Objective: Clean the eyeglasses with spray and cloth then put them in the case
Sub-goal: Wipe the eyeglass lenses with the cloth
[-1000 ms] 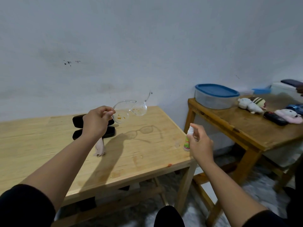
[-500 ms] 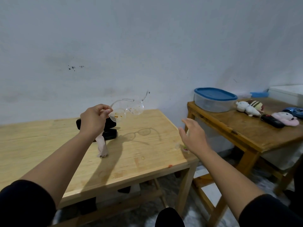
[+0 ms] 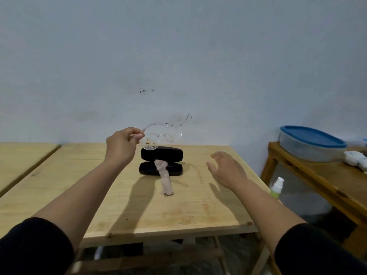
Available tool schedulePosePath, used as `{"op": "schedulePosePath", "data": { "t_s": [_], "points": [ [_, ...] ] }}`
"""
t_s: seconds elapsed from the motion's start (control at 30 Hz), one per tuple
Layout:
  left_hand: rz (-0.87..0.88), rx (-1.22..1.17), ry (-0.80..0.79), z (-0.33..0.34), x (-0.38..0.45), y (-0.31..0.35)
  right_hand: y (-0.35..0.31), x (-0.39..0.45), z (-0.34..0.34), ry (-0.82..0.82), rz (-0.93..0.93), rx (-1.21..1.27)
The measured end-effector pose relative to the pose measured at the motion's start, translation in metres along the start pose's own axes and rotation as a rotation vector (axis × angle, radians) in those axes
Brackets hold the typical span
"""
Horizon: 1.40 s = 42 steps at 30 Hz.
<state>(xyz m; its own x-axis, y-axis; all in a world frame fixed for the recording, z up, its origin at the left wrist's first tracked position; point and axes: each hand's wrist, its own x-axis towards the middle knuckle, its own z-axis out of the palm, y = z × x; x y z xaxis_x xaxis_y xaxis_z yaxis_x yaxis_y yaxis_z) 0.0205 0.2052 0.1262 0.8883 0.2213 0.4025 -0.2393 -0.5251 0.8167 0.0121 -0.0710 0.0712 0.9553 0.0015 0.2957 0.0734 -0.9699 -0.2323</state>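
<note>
A: Status, left to right?

B: My left hand (image 3: 121,145) is pinched on a temple of the clear eyeglasses (image 3: 161,133), held up above the open black glasses case (image 3: 160,161). Orange specks are visible on the lenses, so I'd say the spray step is done and wiping comes next.

A: Cloth?

B: The pink cloth (image 3: 165,179) is draped out of the case's lower half onto the wooden table (image 3: 59,185). My right hand (image 3: 226,171) is empty, fingers spread, hovering over the table right of the case.

A: Spray?

B: The spray bottle (image 3: 277,187) stands at the table's right edge, just beside my right forearm, hands off it.

A: Next move?

B: My call: right hand goes left to the cloth, pinches it free of the case, then rubs both lenses while the left steadies the frame.

A: Change from a second ago?

B: The right hand was holding the bottle then; it's now released and set down. The glasses haven't really moved in the left hand. The view has swung left, so the side table with the blue-lidded container (image 3: 311,142) sits further right.
</note>
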Motion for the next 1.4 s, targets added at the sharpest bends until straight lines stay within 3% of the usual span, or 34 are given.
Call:
{"op": "schedulePosePath", "data": {
  "t_s": [0.43,0.83,1.4],
  "points": [
    [-0.149,0.133,0.136,-0.081,0.008,-0.091,-0.102,0.051,0.096,-0.171,-0.187,0.279],
    [-0.203,0.149,0.13,-0.079,0.017,-0.127,-0.101,0.082,0.115,-0.251,-0.321,0.136],
    [-0.217,0.132,0.102,-0.063,0.017,-0.128,-0.091,0.079,0.097,-0.26,-0.268,0.541]
  ]
}}
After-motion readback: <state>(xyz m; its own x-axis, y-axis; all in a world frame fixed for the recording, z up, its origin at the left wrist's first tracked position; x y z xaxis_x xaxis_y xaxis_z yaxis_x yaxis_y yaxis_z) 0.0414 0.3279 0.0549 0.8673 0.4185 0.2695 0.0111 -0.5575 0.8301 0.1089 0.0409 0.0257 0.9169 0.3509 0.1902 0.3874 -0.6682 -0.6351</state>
